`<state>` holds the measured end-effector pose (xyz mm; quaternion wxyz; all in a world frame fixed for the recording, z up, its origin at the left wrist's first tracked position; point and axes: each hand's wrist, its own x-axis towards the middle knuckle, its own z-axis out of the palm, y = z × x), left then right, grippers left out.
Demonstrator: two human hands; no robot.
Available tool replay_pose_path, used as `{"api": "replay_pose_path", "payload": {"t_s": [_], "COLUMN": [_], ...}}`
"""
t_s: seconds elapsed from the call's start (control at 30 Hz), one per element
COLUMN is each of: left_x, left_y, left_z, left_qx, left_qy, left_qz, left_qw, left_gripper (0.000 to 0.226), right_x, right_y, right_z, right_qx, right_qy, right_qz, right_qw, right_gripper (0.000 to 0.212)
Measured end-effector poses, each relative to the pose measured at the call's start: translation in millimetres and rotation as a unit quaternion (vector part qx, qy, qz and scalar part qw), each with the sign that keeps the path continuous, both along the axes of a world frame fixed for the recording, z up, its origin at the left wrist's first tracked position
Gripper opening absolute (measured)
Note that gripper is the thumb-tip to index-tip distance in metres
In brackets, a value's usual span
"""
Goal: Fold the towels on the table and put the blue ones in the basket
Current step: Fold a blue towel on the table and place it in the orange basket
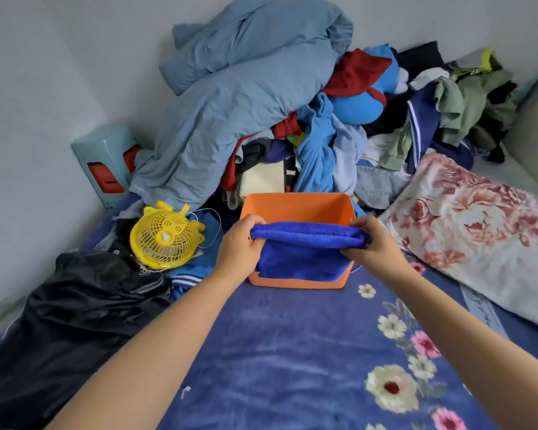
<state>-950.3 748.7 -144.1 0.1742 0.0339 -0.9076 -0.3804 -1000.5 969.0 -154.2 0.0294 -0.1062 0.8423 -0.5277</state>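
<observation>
Two hands pinch one blue towel [302, 252], one at each end of its folded top edge: left hand [239, 243] has fingers curled over the fold with the thumb underneath, clamped on the cloth; right hand [370, 242] same, fingers wrapped on the right end. Grip at both ends keeps the fold taut and flat so it doesn't sag open on the way in. Towel looks already folded, doubled over the top edge, lower part hanging down in front of the near wall of the orange basket [292, 206]. Fold sits just over the basket's near rim, so the towel is at the mouth, not yet dropped inside; how much of it is actually inside, cannot tell. Basket interior behind the towel looks bare orange. Judgement: placing step, lower and release next, needs both ends let go together or it'll bunch. Basket stands on a blue floral blanket [292, 352], both forearms reaching over it. Left of the basket: yellow fan [165, 237], black garment [75, 305]. Behind: big clothes pile [323, 135] with a grey-blue quilt [236, 88] on top. Right: floral pillow [479, 225]. No other towels clearly visible.
</observation>
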Motion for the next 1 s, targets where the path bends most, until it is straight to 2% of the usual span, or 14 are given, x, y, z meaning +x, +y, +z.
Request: {"api": "replay_pose_path", "payload": {"t_s": [0.1, 0.27, 0.37, 0.5, 0.57, 0.63, 0.73, 0.83, 0.9, 1.0], "left_x": [-52.2, -135.2, -176.8, -223.0, -241.0, -258.1, -278.5, -295.4, -303.6, -314.0], "left_y": [-17.8, -41.6, -53.5, -66.6, -70.8, -76.7, -85.9, -92.1, -93.3, -93.0], "left_z": [-7.6, -27.3, -50.6, -97.3, -123.6, -154.5, -204.2, -252.8, -281.6, -323.5], "left_qx": [0.056, 0.182, 0.245, 0.258, 0.245, 0.175, 0.087, 0.039, 0.052, 0.086], "left_qy": [0.001, -0.01, -0.025, -0.075, -0.096, -0.116, -0.15, -0.224, -0.272, -0.349], "left_qz": [0.019, 0.046, 0.074, 0.106, 0.119, 0.135, 0.156, 0.22, 0.246, 0.245], "left_qw": [0.998, 0.982, 0.966, 0.957, 0.957, 0.968, 0.972, 0.949, 0.929, 0.9], "left_gripper": [0.009, 0.016, 0.02, 0.015, 0.02, 0.023, 0.023, 0.026, 0.034, 0.04], "right_x": [-43.7, -111.4, -147.7, -193.1, -212.6, -233.7, -262.0, -287.0, -296.1, -308.6], "right_y": [-21.1, -53.6, -69.8, -91.4, -102.8, -114.8, -129.5, -144.7, -153.3, -167.6], "right_z": [-11.4, -23.9, -39.4, -76.3, -100.1, -132.2, -179.8, -228.1, -253.7, -292.0], "right_qx": [-0.083, -0.155, -0.164, -0.155, -0.13, -0.094, -0.013, 0.105, 0.158, 0.209], "right_qy": [-0.02, -0.01, -0.025, -0.062, -0.078, -0.102, -0.154, -0.224, -0.269, -0.325], "right_qz": [-0.026, -0.062, -0.075, -0.081, -0.075, -0.076, -0.077, -0.058, -0.063, -0.078], "right_qw": [0.996, 0.986, 0.983, 0.983, 0.986, 0.987, 0.985, 0.967, 0.948, 0.919], "right_gripper": [0.041, 0.029, 0.029, 0.03, 0.022, 0.015, 0.019, 0.018, 0.017, 0.036]}}
